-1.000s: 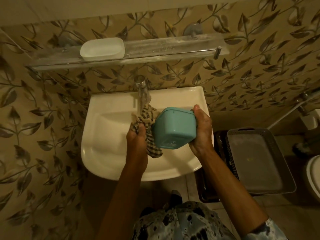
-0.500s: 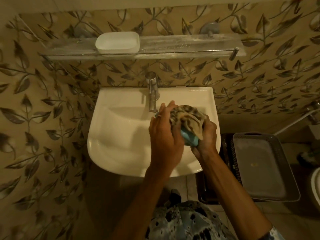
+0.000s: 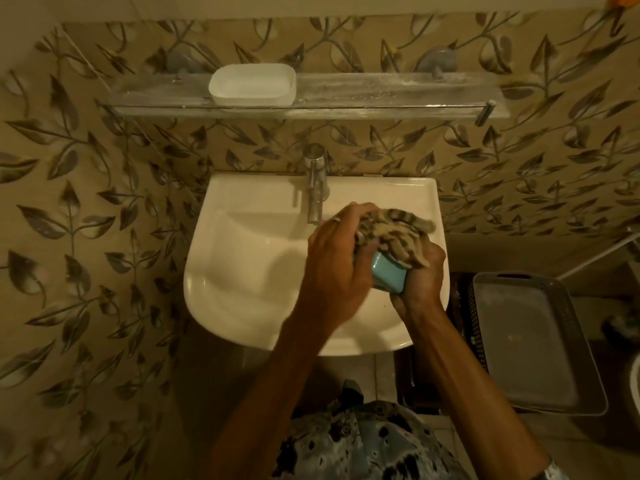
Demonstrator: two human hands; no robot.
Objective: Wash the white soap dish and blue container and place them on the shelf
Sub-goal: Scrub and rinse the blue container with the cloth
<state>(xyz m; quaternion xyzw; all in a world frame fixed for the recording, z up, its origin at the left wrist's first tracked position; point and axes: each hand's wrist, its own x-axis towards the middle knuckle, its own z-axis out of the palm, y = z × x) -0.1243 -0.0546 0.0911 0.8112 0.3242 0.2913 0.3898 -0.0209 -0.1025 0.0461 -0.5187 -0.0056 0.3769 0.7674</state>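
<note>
I see both forearms reaching forward over the front right part of the wash basin (image 3: 242,271), the hands meeting above its right rim. The left hand (image 3: 332,268) lies palm down, fingers curled over a checked cloth (image 3: 391,237) and pressing it onto the blue container (image 3: 389,278). A ring shows on one finger of this hand. The right hand (image 3: 420,275) cups the container from below and from the right, fingers wrapped up around its far side; the grip is closed on the container. Only a lower corner of the container shows between the two hands: smooth turquoise plastic with rounded edges. The cloth is soft, crumpled fabric with a dark-and-light check pattern, draped over the top of the container and over the right-hand fingers.

The basin is glossy white ceramic with a rounded front edge. A chrome tap (image 3: 316,188) stands at the middle of its back edge. I cannot tell whether water is running.

The white soap dish (image 3: 252,84) sits upright on the left half of the shelf (image 3: 381,95), a clear glass pane with a metal front rail. The dish is matt white plastic, oblong with rounded corners.

A grey plastic tray (image 3: 533,341) with a latticed rim lies to the right of the basin, lower down.
</note>
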